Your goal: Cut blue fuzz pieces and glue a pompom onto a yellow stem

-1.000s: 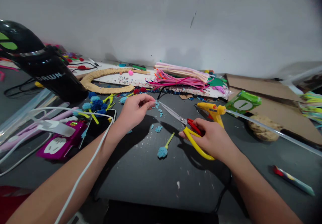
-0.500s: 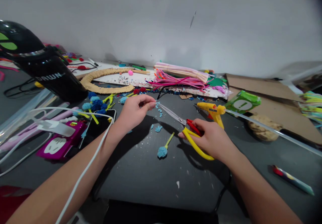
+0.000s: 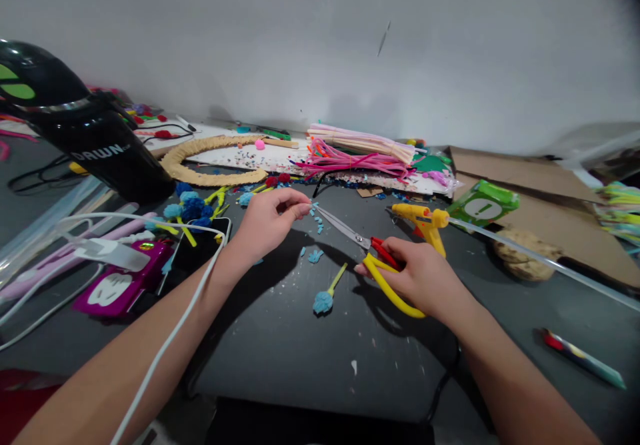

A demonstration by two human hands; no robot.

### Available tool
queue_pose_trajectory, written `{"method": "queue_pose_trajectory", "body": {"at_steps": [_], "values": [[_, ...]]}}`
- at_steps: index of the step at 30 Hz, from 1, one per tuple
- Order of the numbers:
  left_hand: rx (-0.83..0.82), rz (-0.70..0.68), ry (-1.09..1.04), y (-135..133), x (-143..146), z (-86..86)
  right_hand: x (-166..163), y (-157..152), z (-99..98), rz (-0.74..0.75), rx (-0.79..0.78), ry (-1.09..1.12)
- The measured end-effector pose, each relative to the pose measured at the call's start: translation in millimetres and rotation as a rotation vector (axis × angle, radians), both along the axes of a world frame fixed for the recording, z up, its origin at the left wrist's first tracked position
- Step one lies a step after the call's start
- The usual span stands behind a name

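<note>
My right hand (image 3: 420,275) is wrapped round the red and yellow handles of the scissors (image 3: 345,226). Their blades look closed and point toward my left fingertips. My left hand (image 3: 275,218) pinches a small light-blue piece (image 3: 314,206), mostly hidden by the fingers, close to the scissor tips. Several cut light-blue bits (image 3: 319,221) lie on the table just below the tips. Nearer me is a frilled blue cluster (image 3: 315,256), and below it rests a light-blue pom-pom flower (image 3: 323,301) with a yellow-green stem.
A yellow glue gun (image 3: 423,218) stands right of the scissors, by a green box (image 3: 485,203). Bundled pipe cleaners (image 3: 357,155) lie at the back. Left are a black bottle (image 3: 110,145), dark blue pom-poms (image 3: 195,208) and a purple power strip (image 3: 123,285) with a white cable (image 3: 173,338).
Almost nothing differs. My left fingers have shifted very slightly, and the scissors stay in the same place.
</note>
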State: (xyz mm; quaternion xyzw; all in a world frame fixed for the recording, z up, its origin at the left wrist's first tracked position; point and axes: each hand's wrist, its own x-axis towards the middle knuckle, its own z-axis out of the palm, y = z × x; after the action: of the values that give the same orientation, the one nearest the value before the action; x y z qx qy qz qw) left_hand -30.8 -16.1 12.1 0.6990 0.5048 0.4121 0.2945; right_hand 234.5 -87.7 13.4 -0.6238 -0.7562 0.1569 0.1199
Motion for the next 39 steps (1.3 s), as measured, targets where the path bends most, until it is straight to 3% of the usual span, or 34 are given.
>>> {"method": "queue_pose_trajectory", "body": {"at_steps": [25,39], "values": [[0.029,-0.035,-0.026,1.7,-2.7,-2.1,-0.3,-3.6,1.2,-0.084,0.056,0.021],[0.111,-0.05,0.084,1.8,-6.1,-5.4,-1.4,-2.1,3.5,-0.077,0.084,0.03]]}}
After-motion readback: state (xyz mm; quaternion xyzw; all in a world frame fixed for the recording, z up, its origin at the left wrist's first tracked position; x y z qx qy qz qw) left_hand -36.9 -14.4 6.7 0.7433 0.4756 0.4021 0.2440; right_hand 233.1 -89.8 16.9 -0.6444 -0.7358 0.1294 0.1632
